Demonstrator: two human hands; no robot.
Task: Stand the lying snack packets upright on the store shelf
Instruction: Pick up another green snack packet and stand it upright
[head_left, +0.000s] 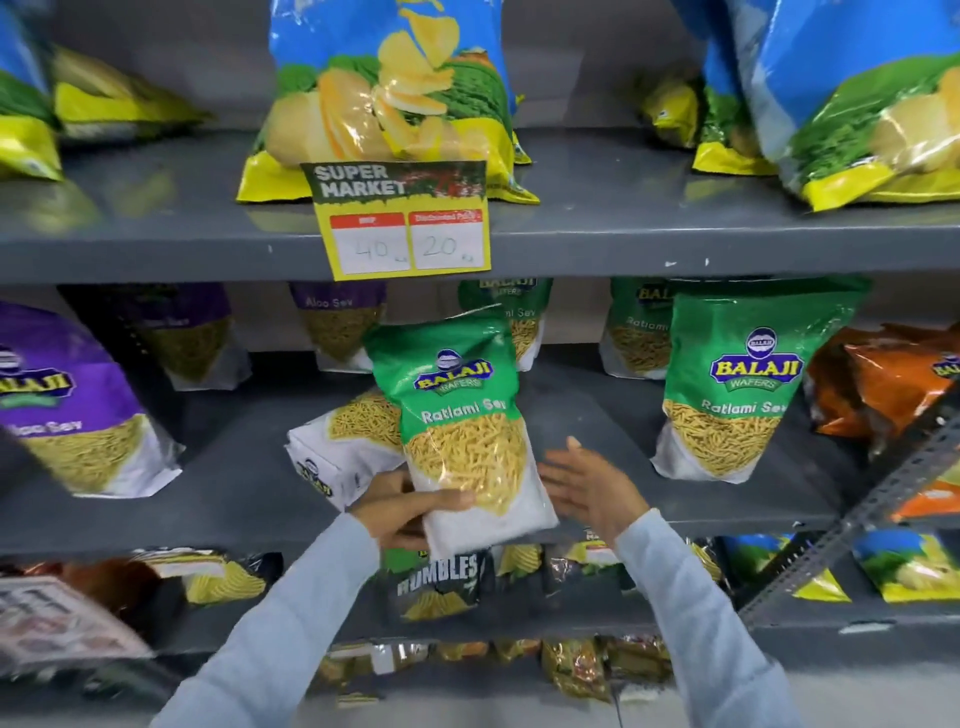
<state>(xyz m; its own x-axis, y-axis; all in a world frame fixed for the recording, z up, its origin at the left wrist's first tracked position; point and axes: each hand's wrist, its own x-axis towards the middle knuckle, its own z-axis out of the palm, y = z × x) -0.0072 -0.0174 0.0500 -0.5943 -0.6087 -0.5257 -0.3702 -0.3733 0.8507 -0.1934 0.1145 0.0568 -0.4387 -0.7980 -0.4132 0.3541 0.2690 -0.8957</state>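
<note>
Left hand (410, 512) fingers grip the green packet (462, 415) upright; right hand (587, 486) fingers spread wide just beside it.

The green packet (462, 415) reads "BALAJI WAFERS Ratlami Sev". The shelf tag (402, 218) reads "SUPER MARKET", 40 and 20. A dark bag (439, 582) says "RUMBLES"

A green Ratlami Sev packet (467, 421) stands nearly upright, tilted slightly, at the middle shelf's front edge. Behind it, a second packet (343, 457) lies on its side.
</note>
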